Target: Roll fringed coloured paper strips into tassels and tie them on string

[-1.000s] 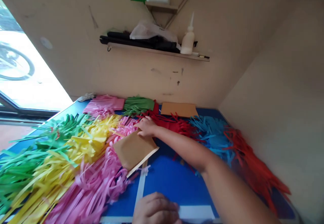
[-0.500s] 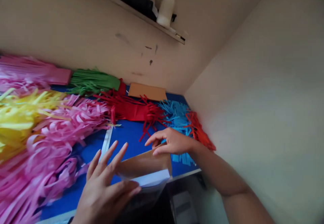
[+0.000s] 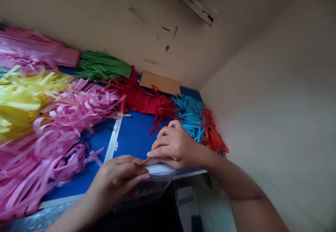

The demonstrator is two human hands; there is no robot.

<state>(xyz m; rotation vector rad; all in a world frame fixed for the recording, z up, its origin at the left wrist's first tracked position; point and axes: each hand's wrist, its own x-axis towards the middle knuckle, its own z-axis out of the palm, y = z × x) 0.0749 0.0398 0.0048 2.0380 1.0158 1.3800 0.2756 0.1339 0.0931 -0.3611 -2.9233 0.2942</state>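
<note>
At the front edge of the blue tabletop [image 3: 136, 130], my left hand [image 3: 118, 176] is closed, thumb and fingers pinching the left end of a white folded strip [image 3: 160, 170]. Just behind that strip lies a brown card [image 3: 150, 161], mostly covered by my hands. My right hand [image 3: 173, 146] is closed over the card's right part, fingers curled and thumb low beside the strip. Clear plastic sheeting [image 3: 151, 186] hangs below the strip; whether it joins the strip I cannot tell.
Pink tissue fringes [image 3: 63, 134], yellow fringes [image 3: 23, 106], a green bundle [image 3: 105, 67], red fringes [image 3: 144, 100], blue fringes [image 3: 190, 109] and orange-red fringes [image 3: 214, 130] cover much of the table. Another brown card [image 3: 160, 82] lies against the wall. A shelf [image 3: 199, 9] juts out above.
My left fingers, spread before, have folded down around the strip and card. My right hand has closed over the card, which is now mostly hidden. The view has tilted downward.
</note>
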